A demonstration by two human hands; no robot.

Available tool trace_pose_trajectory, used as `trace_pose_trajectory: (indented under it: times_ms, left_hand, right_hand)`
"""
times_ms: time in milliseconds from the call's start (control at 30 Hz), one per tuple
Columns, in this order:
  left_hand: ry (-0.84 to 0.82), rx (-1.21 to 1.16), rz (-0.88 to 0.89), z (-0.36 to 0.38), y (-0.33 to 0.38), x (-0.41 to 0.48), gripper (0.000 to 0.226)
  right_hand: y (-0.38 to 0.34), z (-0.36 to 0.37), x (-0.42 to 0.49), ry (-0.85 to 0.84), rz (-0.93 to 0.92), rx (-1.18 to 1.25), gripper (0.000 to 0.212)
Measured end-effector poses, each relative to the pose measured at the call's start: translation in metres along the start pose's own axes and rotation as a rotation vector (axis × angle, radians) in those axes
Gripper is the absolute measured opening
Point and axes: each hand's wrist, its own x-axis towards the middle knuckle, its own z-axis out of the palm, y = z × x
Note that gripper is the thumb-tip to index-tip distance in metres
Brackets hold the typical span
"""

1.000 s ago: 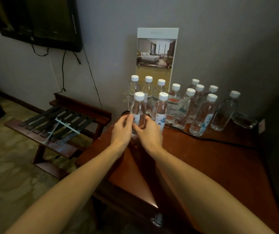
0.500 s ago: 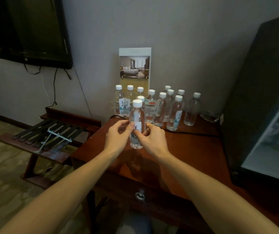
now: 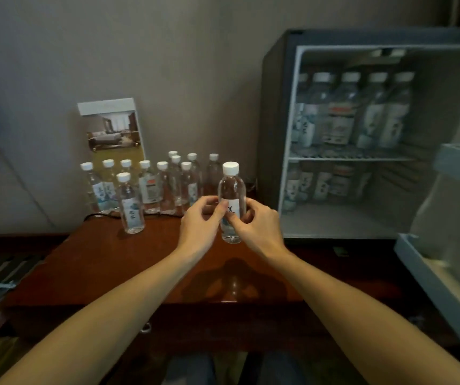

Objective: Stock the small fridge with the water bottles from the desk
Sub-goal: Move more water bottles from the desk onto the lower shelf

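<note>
- Head view: clamped between left hand [image 3: 199,227] and right hand [image 3: 260,227], a white-capped water bottle [image 3: 231,187], upright, raised off the counter [image 3: 106,262].
- Fingertips and thumbs of both hands curled onto the label band, one hand on each side; cap and shoulder showing above the hands, base just below them.
- Right of the right hand and beyond it: small fridge [image 3: 274,112], standing open, its door [image 3: 454,223] swung out to the far right.
- Inside, on the wire shelf [image 3: 348,157]: a row of upright shelf bottles [image 3: 342,112], white caps, labels forward, packed side by side.
- Under that shelf, at the back of the lower compartment: more lower bottles [image 3: 323,186], blurred, count unclear.
- Left of the left hand and beyond it, by the wall: a cluster of counter bottles [image 3: 164,187], all upright and capped.
- Nearer than the cluster, well left of the left hand: one lone bottle [image 3: 130,207], standing apart on the counter.
- Behind the cluster, against the wall: a printed card [image 3: 112,126] with a room photo.
</note>
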Motion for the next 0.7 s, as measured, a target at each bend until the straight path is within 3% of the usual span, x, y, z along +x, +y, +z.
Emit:
trace_pose_trajectory:
  times_ms: [133, 267, 433, 700]
  left_hand:
    - [-0.083, 0.027, 0.036, 0.059, 0.019, -0.002, 0.020]
    - [-0.149, 0.046, 0.060, 0.120, 0.035, -0.002, 0.027]
    - [-0.210, 0.035, 0.038, 0.177, 0.038, 0.003, 0.056]
    - [-0.320, -0.079, -0.098, 0.230, 0.028, 0.026, 0.058]
  right_hand:
    - [0.037, -0.047, -0.005, 0.069, 0.060, 0.005, 0.026]
    - [0.077, -0.084, -0.004, 0.124, 0.171, -0.005, 0.036]
    - [0.110, -0.117, 0.009, 0.144, 0.274, -0.067, 0.033]
    - [0.153, -0.120, 0.048, 0.078, 0.431, -0.011, 0.023]
